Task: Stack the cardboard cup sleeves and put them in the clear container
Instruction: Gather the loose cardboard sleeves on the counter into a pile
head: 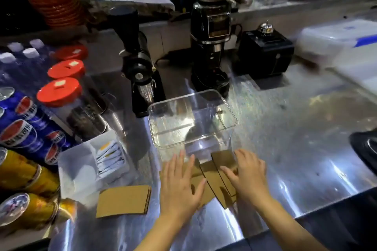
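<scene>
Both hands (214, 181) flat atop sleeves (212, 183)

Along the left edge of the steel bench (285, 149): blue cola cans (24, 128), yellow cans (22, 173), red-lidded jars (61, 91) and capped water bottles (22, 55), with a white tray of sachets (91, 165) just beside them. Toward the back edge, two black grinders (140, 75) (212, 47), a black box with a silver bell (265, 55). At the far right corner, blurred clear lidded tubs (334, 40).

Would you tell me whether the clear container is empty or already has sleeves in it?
Empty: through the clear container only the counter shows; the sleeves lie outside, under both hands.
</scene>
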`<state>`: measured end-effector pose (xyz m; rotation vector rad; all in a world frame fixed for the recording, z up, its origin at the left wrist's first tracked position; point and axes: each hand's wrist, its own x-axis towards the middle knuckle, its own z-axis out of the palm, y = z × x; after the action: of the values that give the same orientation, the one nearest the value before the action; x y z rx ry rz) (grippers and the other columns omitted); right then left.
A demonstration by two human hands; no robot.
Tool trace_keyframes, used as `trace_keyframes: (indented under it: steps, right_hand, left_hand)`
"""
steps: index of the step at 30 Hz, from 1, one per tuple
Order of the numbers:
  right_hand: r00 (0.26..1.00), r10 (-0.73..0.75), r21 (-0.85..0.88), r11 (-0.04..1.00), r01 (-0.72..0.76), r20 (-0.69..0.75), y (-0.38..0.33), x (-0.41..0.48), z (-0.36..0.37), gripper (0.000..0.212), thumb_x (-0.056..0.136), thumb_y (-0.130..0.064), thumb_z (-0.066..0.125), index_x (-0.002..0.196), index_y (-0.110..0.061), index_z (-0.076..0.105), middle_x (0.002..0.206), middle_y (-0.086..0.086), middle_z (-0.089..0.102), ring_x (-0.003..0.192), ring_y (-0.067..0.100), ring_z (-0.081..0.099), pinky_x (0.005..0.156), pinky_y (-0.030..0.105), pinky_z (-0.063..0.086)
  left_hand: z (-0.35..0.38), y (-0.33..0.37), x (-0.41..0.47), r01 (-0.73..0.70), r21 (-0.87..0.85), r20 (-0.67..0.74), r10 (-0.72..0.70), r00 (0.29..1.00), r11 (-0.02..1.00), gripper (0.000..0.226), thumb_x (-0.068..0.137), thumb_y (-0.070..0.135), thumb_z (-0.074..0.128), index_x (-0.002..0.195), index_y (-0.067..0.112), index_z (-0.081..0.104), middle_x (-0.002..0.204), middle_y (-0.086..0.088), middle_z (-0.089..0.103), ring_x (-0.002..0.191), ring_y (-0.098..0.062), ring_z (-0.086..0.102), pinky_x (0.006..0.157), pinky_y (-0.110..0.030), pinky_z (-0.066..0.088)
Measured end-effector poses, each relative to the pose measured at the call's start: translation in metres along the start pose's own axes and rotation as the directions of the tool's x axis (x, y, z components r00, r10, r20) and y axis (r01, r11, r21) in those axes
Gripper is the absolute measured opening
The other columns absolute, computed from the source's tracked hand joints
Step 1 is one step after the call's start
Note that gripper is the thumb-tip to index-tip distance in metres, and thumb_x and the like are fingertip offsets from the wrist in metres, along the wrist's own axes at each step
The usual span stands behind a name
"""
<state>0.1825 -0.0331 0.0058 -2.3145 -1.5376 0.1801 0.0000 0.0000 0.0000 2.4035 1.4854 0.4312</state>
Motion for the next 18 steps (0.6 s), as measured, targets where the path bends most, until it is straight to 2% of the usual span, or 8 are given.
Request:
trace_keyframes:
  steps: [2, 4, 6, 8, 11, 14, 16, 18]
  right_hand:
    - [0.991, 0.100, -0.050, 0.994, -0.095, 0.094, 0.005, -0.005, 0.005, 0.058, 0.077, -0.055, 0.056, 0.121, -0.017, 0.049, 0.127, 0.003, 0.054, 0.118, 0.025, 0.045, 0.089, 0.037, 0.032]
    - [0.973, 0.166, -0.073, 0.985, -0.156, 0.158, 0.014, -0.011, 0.010, 0.062, 0.076, -0.059, 0.054, 0.122, -0.018, 0.046, 0.125, 0.002, 0.052, 0.117, 0.024, 0.044, 0.090, 0.037, 0.033]
    - [0.964, 0.204, -0.055, 0.979, -0.198, 0.173, 0.017, -0.014, 0.012, 0.065, 0.074, -0.061, 0.055, 0.122, -0.018, 0.045, 0.124, 0.003, 0.051, 0.116, 0.024, 0.044, 0.091, 0.037, 0.034]
    - [0.953, 0.238, -0.034, 0.971, -0.236, 0.190, 0.017, -0.014, 0.013, 0.068, 0.072, -0.063, 0.057, 0.122, -0.018, 0.046, 0.122, 0.005, 0.053, 0.116, 0.025, 0.044, 0.091, 0.038, 0.034]
    - [0.930, 0.290, 0.022, 0.953, -0.303, 0.227, 0.014, -0.013, 0.009, 0.070, 0.068, -0.062, 0.062, 0.119, -0.016, 0.047, 0.120, 0.006, 0.056, 0.115, 0.026, 0.046, 0.093, 0.038, 0.034]
    - [0.919, 0.304, 0.064, 0.942, -0.329, 0.251, 0.015, -0.011, 0.007, 0.062, 0.070, -0.057, 0.065, 0.112, -0.014, 0.048, 0.116, 0.005, 0.055, 0.112, 0.026, 0.047, 0.091, 0.037, 0.035]
    - [0.918, 0.295, 0.178, 0.921, -0.347, 0.265, 0.017, -0.013, 0.005, 0.042, 0.077, -0.047, 0.064, 0.101, -0.014, 0.050, 0.108, 0.004, 0.056, 0.102, 0.024, 0.051, 0.081, 0.033, 0.038]
    - [0.916, 0.289, 0.363, 0.852, -0.378, 0.277, 0.019, -0.013, 0.001, 0.022, 0.084, -0.035, 0.059, 0.086, -0.016, 0.050, 0.094, 0.005, 0.060, 0.084, 0.020, 0.054, 0.064, 0.027, 0.040]
  left_hand:
    - [0.010, -0.001, -0.005, -0.018, 0.016, 0.061, 0.017, 0.998, 1.000, 0.068, 0.087, 0.059, 0.032, 0.145, 0.032, 0.009, 0.158, 0.001, 0.003, 0.145, -0.020, -0.006, 0.116, -0.033, -0.011]
    - [0.016, -0.004, -0.012, 0.003, 0.055, 0.104, -0.009, 0.995, 0.998, 0.066, 0.087, 0.058, 0.034, 0.145, 0.029, 0.022, 0.157, -0.001, 0.021, 0.145, -0.021, 0.009, 0.116, -0.031, -0.011]
    - [0.018, -0.007, -0.015, -0.002, 0.119, 0.108, -0.011, 0.994, 0.993, 0.059, 0.084, 0.058, 0.042, 0.133, 0.024, 0.047, 0.143, -0.002, 0.048, 0.136, -0.022, 0.037, 0.114, -0.032, 0.005]
    - [0.017, -0.009, -0.015, -0.021, 0.182, 0.087, 0.005, 0.996, 0.983, 0.055, 0.082, 0.057, 0.044, 0.123, 0.022, 0.058, 0.131, -0.001, 0.060, 0.125, -0.021, 0.051, 0.108, -0.034, 0.016]
    - [0.021, -0.010, -0.016, -0.029, 0.190, 0.094, 0.011, 0.995, 0.981, 0.058, 0.084, 0.056, 0.039, 0.125, 0.020, 0.057, 0.134, -0.004, 0.058, 0.126, -0.023, 0.050, 0.107, -0.034, 0.017]
    - [0.020, -0.009, -0.016, -0.027, 0.172, 0.109, 0.008, 0.994, 0.985, 0.060, 0.086, 0.057, 0.035, 0.129, 0.019, 0.052, 0.139, -0.004, 0.052, 0.132, -0.023, 0.043, 0.112, -0.034, 0.011]
    - [0.021, -0.009, -0.015, -0.009, 0.106, 0.080, 0.001, 0.997, 0.994, 0.060, 0.086, 0.057, 0.036, 0.133, 0.021, 0.048, 0.145, -0.003, 0.045, 0.138, -0.022, 0.034, 0.117, -0.033, 0.007]
    - [0.019, -0.009, -0.010, 0.002, 0.070, 0.038, -0.005, 0.999, 0.998, 0.055, 0.084, 0.053, 0.043, 0.126, 0.020, 0.054, 0.139, -0.004, 0.052, 0.133, -0.023, 0.041, 0.114, -0.036, 0.017]
